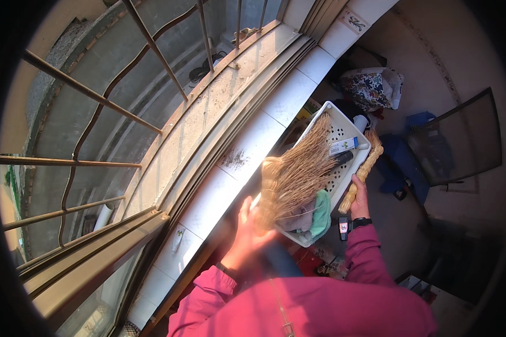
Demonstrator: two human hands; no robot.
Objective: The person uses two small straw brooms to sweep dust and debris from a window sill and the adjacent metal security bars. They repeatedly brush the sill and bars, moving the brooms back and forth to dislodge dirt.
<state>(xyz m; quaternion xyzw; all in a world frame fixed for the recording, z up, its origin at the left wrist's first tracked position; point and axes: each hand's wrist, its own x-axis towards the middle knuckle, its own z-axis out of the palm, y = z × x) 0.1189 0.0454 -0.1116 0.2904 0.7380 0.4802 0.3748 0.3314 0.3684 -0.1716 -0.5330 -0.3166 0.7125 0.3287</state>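
Note:
My left hand (248, 238) grips the bound straw end of a wide hand brush (305, 168), whose bristles fan out over a white perforated plastic basket (363, 145). In my right hand (359, 198) is a second, narrower straw brush (364, 168), held by its braided handle along the basket's right side. A small white and blue box (343, 145), a dark cylindrical item (343, 159), a green cloth (320, 215) and a greyish cloth (297, 219) lie in the basket. Whether my right hand also touches the basket I cannot tell.
A white tiled sill (253, 139) with a dark smudge and a small tube (178, 240) runs diagonally beside the window track. Metal bars (97, 99) stand outside, and an open window sash (105, 252) is at lower left. A patterned bag (371, 86) and a dark-framed chair (459, 139) are to the right.

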